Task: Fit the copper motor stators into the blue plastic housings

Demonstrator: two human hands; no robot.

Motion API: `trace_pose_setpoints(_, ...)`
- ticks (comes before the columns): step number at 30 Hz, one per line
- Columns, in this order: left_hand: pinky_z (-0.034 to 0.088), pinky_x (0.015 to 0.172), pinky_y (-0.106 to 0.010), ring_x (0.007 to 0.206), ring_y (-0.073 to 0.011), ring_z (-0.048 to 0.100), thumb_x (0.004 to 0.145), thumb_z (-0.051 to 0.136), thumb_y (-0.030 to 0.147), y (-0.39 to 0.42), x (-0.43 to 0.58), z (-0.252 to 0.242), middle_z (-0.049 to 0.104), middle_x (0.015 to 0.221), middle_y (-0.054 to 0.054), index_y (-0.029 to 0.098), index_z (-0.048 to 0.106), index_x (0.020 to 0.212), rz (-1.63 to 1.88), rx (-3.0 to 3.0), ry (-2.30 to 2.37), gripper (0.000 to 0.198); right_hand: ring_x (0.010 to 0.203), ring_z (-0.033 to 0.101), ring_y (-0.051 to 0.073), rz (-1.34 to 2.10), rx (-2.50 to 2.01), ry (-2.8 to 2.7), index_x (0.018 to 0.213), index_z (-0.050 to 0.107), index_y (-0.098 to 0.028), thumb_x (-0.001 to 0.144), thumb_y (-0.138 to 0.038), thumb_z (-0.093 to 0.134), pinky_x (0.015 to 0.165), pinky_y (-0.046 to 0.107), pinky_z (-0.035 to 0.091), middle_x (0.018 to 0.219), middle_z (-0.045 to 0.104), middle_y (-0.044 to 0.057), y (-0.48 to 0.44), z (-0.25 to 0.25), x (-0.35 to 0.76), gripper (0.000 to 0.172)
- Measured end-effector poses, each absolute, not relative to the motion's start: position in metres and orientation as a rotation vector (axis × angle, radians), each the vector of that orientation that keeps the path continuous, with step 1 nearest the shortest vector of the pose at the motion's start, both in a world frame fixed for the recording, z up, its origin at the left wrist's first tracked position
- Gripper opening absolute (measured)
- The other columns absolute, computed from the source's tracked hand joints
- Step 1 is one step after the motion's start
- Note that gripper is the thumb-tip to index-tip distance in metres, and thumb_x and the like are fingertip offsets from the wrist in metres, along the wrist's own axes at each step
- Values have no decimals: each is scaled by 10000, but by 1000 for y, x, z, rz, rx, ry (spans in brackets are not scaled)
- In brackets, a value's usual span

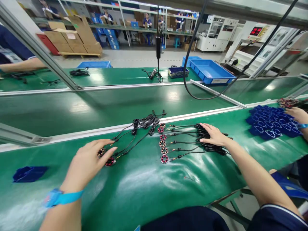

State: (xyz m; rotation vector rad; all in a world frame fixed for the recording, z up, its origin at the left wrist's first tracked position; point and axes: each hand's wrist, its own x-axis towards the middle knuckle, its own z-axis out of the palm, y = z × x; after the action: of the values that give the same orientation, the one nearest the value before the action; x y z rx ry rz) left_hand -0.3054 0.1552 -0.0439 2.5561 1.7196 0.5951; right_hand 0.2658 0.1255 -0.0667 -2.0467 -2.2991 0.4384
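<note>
My left hand (86,158) hovers low over the table at the left, thumb and fingers apart. Between and beneath them are a small round coil part (101,152) and a red-and-black coil part (110,161), wired to black cables. Whether the fingertips touch them, I cannot tell. My right hand (214,135) rests on a bundle of black cables (211,147), thumb and forefinger spread over it; its other fingers are hidden. From that bundle, leads run left to a column of several round coil parts (162,144). More coiled black cables (145,122) lie between the hands, by the metal rail.
A blue pouch-like piece (29,174) lies far left. A pile of blue pieces (271,122) is at the right, beside another person's hand (298,115). A metal rail (125,127) borders the green table. A black cord (189,81) hangs ahead; a blue tray (209,71) stands beyond.
</note>
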Motion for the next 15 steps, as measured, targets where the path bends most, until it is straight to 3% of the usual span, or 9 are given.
trace_pose_setpoints(3, 511, 968, -431, 1102, -270, 646, 973, 393, 662, 126, -246, -56, 705, 1169, -91, 205, 615, 1223, 721, 2575, 1520, 566, 1475, 296, 361, 596, -1913, -2396, 1614, 132, -296, 735, -800, 626, 1187, 546, 283, 1601, 305, 147, 112, -68, 262, 1128)
trace_pose_setpoints(6, 462, 1043, -480, 1313, -323, 523, 935, 444, 702, 104, -197, -83, 537, 1442, -153, 184, 418, 1466, 656, 2662, 1374, 742, 1458, 290, 412, 575, -1896, -2472, 1608, 170, -305, 618, -724, 778, 1167, 588, 285, 1607, 266, 162, 96, -62, 253, 1235)
trace_pose_setpoints(9, 409, 1085, -553, 1409, -383, 410, 906, 464, 729, 97, -167, -107, 388, 1560, -180, 192, 277, 1552, 558, 2765, 1283, 861, 1307, 462, 360, 427, -1919, -2396, 1562, 322, -287, 730, -505, 758, 1095, 533, 389, 1451, 442, 162, 80, -61, 244, 964)
trace_pose_setpoints(11, 435, 1062, -545, 1375, -377, 453, 936, 449, 682, 101, -154, -115, 400, 1552, -176, 206, 280, 1553, 535, 2769, 1252, 797, 1152, 554, 295, 423, -1920, -2318, 1515, 408, -273, 771, -382, 706, 1022, 451, 457, 1281, 531, 133, 70, -61, 242, 809)
trace_pose_setpoints(15, 517, 987, -491, 1291, -344, 544, 967, 448, 591, 120, -128, -112, 445, 1516, -147, 238, 426, 1473, 473, 2730, 1153, 618, 986, 605, 253, 501, -2002, -2219, 1495, 431, -290, 761, -340, 701, 904, 382, 497, 1143, 549, 91, 47, -58, 255, 784)
